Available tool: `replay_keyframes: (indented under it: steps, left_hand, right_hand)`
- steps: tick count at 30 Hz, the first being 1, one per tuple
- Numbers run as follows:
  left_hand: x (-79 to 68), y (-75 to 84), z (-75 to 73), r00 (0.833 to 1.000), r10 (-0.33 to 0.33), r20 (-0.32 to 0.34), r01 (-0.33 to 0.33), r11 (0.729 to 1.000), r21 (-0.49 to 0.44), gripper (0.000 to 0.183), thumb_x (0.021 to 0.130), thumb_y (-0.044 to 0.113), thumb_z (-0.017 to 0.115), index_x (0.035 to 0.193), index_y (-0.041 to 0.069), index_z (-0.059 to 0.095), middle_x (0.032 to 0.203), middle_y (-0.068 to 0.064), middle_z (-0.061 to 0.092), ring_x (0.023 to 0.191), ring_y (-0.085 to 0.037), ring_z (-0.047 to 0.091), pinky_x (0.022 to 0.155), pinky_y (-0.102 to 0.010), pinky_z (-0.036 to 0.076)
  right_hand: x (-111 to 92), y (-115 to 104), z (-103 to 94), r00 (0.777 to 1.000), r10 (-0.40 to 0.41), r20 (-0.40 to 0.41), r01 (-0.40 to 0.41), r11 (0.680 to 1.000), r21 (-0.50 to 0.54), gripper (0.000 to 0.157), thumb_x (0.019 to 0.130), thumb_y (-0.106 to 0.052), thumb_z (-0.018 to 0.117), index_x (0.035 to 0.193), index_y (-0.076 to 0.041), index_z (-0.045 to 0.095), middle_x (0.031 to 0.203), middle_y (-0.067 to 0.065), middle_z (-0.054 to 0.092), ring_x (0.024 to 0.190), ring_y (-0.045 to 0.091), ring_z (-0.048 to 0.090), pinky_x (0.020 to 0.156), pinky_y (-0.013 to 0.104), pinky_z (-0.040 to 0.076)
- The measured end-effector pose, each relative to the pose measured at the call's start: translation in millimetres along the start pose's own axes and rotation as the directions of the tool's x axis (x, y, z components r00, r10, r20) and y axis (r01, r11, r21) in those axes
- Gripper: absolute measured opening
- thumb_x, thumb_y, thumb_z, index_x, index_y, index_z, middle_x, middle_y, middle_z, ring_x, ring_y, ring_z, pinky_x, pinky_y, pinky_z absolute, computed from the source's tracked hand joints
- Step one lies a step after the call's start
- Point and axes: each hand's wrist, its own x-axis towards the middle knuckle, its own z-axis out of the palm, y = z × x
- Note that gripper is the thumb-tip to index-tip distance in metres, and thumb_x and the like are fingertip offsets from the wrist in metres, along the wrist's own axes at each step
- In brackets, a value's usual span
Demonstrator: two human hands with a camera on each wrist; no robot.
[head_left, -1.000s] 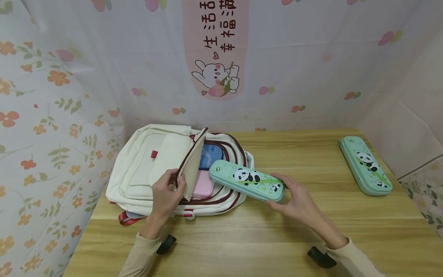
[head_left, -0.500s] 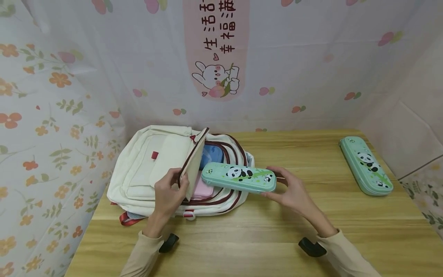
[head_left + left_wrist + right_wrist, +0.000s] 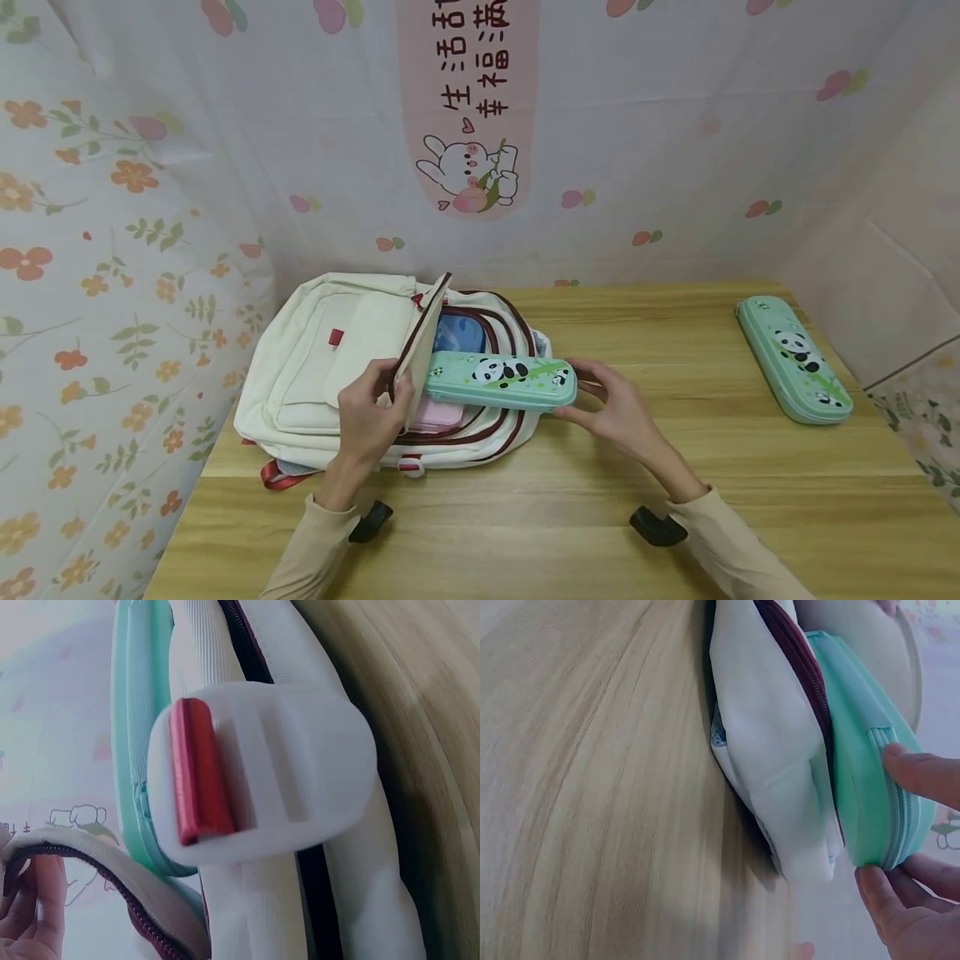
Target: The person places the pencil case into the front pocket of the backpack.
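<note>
A wood-grained table (image 3: 525, 517) is filling the lower part of the head view. A cream backpack (image 3: 300, 367) is lying on it left of centre, its flap (image 3: 423, 354) standing raised with a dark red zip edge. A green pencil case (image 3: 495, 398) printed with pandas is stretching over the backpack's opening near mid-frame, its left end reaching the flap; whether the two are touching, I can't tell. A second case (image 3: 795, 358), also green, is resting on the table at the right, well apart. The right hand (image 3: 611, 412) is pinching the green pencil case by its right end, its grip spreading only as wide as the case, digits pressing opposite sides. The left hand (image 3: 373, 417) is pinching the flap's edge, thumb and fingers closing on the fabric. Between flap and zip, a blue item (image 3: 459, 333) and a pink item (image 3: 437, 413) are showing. A white buckle (image 3: 262, 772) is occupying the centre of the left wrist view.
</note>
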Motion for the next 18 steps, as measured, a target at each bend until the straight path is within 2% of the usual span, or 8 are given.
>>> replay_keyframes:
  steps: [4, 8, 11, 18]
  left_hand:
    - [-1.1, -0.1, 3.4, 1.000, 0.014, -0.020, -0.014, 1.000, 0.003, 0.017, 0.078, -0.013, 0.068, 0.094, -0.008, 0.069, 0.077, -0.018, 0.072, 0.060, -0.016, 0.063, 0.062, -0.014, 0.052]
    - [-1.3, -0.1, 5.2, 0.999, 0.019, -0.031, -0.020, 1.000, -0.011, 0.016, 0.079, -0.010, 0.068, 0.094, -0.007, 0.069, 0.077, -0.016, 0.071, 0.060, -0.013, 0.062, 0.060, -0.014, 0.051]
    - [0.3, 1.3, 5.6, 0.999, 0.032, -0.035, -0.033, 0.999, -0.031, 0.015, 0.082, -0.007, 0.066, 0.096, -0.005, 0.070, 0.077, -0.013, 0.071, 0.061, -0.010, 0.061, 0.060, -0.014, 0.051]
    - [1.5, 3.3, 6.2, 0.998, 0.040, -0.041, -0.041, 0.999, -0.035, 0.014, 0.083, -0.005, 0.065, 0.096, -0.004, 0.069, 0.077, -0.013, 0.070, 0.062, -0.010, 0.061, 0.060, -0.016, 0.052]
  right_hand:
    - [3, -1, 3.1, 1.000, 0.000, 0.005, 0.000, 1.000, 0.030, 0.073, 0.075, 0.004, 0.086, 0.139, 0.008, 0.052, 0.138, 0.025, 0.058, 0.126, 0.040, 0.058, 0.101, 0.027, 0.051]
    - [5, -2, 8.4, 1.000, 0.012, 0.006, -0.013, 0.998, 0.063, 0.074, 0.074, 0.006, 0.085, 0.139, 0.010, 0.049, 0.138, 0.026, 0.057, 0.129, 0.042, 0.056, 0.101, 0.024, 0.049]
    - [6, -3, 11.7, 1.000, 0.016, 0.010, -0.016, 0.997, 0.070, 0.072, 0.075, 0.006, 0.084, 0.138, 0.011, 0.049, 0.139, 0.028, 0.055, 0.129, 0.043, 0.055, 0.103, 0.028, 0.049]
    - [8, -4, 16.5, 0.998, -0.045, 0.037, 0.043, 0.998, 0.047, 0.066, 0.079, 0.013, 0.076, 0.140, 0.012, 0.048, 0.138, 0.029, 0.054, 0.129, 0.045, 0.054, 0.105, 0.041, 0.048]
